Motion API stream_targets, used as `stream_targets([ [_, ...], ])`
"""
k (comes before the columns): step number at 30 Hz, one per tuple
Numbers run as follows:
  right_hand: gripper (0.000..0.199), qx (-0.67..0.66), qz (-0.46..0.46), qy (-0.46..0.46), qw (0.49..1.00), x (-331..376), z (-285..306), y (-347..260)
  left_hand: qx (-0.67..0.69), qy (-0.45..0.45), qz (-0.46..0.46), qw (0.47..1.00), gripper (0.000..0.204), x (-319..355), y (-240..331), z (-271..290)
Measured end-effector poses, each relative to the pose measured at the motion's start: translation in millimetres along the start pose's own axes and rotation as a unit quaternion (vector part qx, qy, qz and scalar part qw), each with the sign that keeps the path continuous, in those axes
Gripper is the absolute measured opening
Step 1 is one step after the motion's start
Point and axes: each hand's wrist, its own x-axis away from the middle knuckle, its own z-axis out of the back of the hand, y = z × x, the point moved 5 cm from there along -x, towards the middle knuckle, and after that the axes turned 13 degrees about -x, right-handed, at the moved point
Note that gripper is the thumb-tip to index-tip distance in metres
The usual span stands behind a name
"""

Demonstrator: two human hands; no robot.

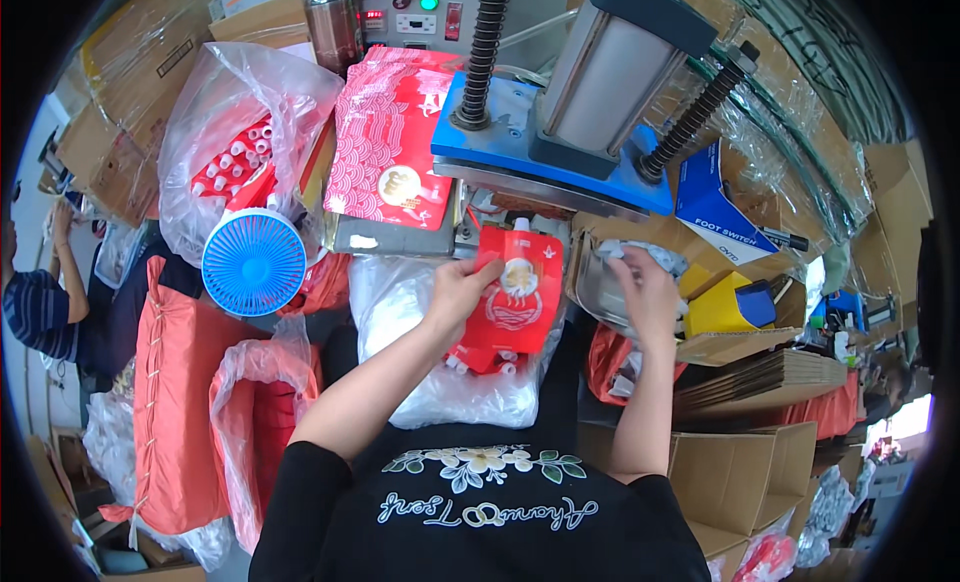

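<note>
My left hand (462, 294) is closed on the left edge of a red spout pouch (513, 317), held upright with its white spout at the top. Under the pouch, several more red pouches with white spouts (505, 366) lie on clear plastic wrapping (400, 382) over my lap. My right hand (645, 290) is over a shallow tray (600, 294) with a grey cloth (655, 257) at its far side. Its fingers are curled together; whatever they hold is too small to make out.
Ahead stands a press with a blue plate (510, 122) and spring posts. Larger red pouches (390, 142) are stacked left of it. A blue fan (254, 262) stands before a clear bag of spout pouches (240, 162). Cardboard boxes (740, 472) are at right; another person (45, 292) is far left.
</note>
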Motion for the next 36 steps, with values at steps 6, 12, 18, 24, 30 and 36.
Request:
stream_targets([
  [6, 0.020, 0.241, -0.049, -0.085, 0.965, 11.8, 5.0, 58.3, 0.073, 0.000, 0.038, 0.997, 0.021, -27.9, -4.3, 2.3],
  [12, 0.014, -0.013, 0.004, -0.007, 1.000, 7.1, -4.7, 58.3, -0.518, 0.203, -0.297, 0.776, 0.051, -25.4, 69.0, 66.0],
  [18, 0.021, -0.144, -0.018, 0.017, 0.989, 2.3, -7.3, 40.1, -0.604, 0.220, -0.357, 0.678, 0.035, 12.6, 37.3, 123.1],
  [24, 0.024, -0.220, 0.045, -0.057, 0.973, 14.9, -30.4, -40.9, -0.337, 0.116, -0.310, 0.881, 0.012, 52.4, 50.9, 88.6],
  [30, 0.026, -0.117, 0.162, -0.228, 0.953, 37.6, -65.9, -91.1, -0.280, -0.065, -0.192, 0.939, 0.013, 50.7, -21.8, 45.4],
  [36, 0.037, -0.302, -0.043, -0.240, 0.922, 22.6, -80.6, -41.5, -0.228, -0.071, -0.148, 0.960, 0.024, 31.2, -16.6, 20.2],
])
